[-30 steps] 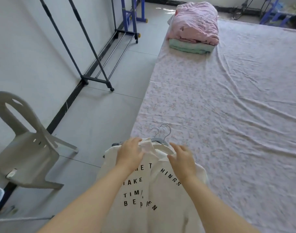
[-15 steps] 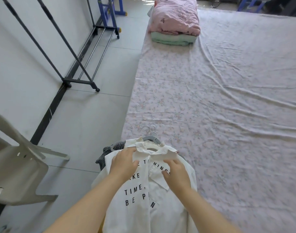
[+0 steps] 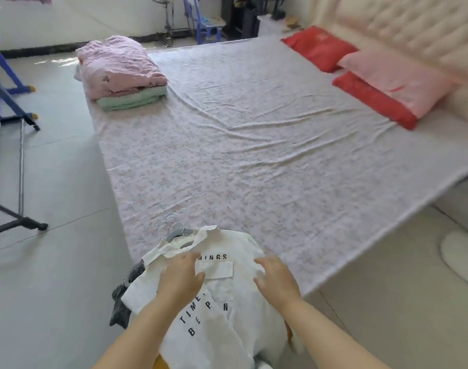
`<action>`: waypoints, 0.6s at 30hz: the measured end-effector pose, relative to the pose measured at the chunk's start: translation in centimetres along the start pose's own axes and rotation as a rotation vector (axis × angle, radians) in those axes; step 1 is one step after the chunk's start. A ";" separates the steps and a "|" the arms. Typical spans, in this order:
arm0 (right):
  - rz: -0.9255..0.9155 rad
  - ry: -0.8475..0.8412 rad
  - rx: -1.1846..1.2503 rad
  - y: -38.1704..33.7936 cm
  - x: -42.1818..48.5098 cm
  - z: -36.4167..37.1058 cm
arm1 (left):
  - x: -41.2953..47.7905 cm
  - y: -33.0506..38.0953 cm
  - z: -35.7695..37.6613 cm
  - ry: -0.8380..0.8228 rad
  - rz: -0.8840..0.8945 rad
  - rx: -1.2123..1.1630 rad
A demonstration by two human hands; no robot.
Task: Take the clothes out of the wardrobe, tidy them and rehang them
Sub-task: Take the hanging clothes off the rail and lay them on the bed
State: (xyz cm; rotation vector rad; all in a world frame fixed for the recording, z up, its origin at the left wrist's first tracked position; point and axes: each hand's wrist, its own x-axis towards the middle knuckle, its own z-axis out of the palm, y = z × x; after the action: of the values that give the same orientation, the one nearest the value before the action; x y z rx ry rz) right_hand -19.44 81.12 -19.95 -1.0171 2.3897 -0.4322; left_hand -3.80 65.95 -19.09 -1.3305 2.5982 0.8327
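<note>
Since the white short-sleeved shirt with black lettering [image 3: 227, 310] lies across the near corner of the bed with the pale flowered sheet [image 3: 254, 155], its long axis runs from the hem under your forearms away to the collar, tilted a little leftward. The collar and the bunched metal hanger hooks [image 3: 169, 224] sit just beyond your left hand [image 3: 181, 278], so that hand is the nearer one for any move at the neck. It rests palm down on the chest, fingers [image 3: 186, 258] lying on the cloth rather than closed round it. Your right hand [image 3: 276, 279] is at the shirt's right shoulder, loosely spread and gripping nothing that shows.

By count: one white shirt on top, at least one dark grey garment [image 3: 121, 299] poking out beneath on the left, and at least three hooks, though blur keeps you from an exact number.
</note>
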 end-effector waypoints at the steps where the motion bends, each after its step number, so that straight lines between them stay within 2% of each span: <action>1: 0.044 0.032 0.017 0.6 -1.7 0.0 | -0.4 0.7 0.2 -0.021 0.056 0.038; 5: 0.194 0.154 0.104 3.6 -9.2 0.0 | -2.7 4.5 2.2 -0.115 0.275 0.138; 10: 0.496 0.303 0.110 8.7 -20.1 0.6 | -7.4 11.2 6.5 -0.245 0.596 0.246; 18: 0.963 0.518 0.220 15.1 -40.3 3.3 | -21.4 23.0 15.5 -0.491 1.055 0.456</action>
State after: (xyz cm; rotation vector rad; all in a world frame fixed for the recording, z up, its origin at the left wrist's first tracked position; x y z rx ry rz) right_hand -2.36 120.61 -16.73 0.4392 2.8266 -0.5977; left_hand -10.90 100.03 -15.47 0.3961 2.6750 0.4657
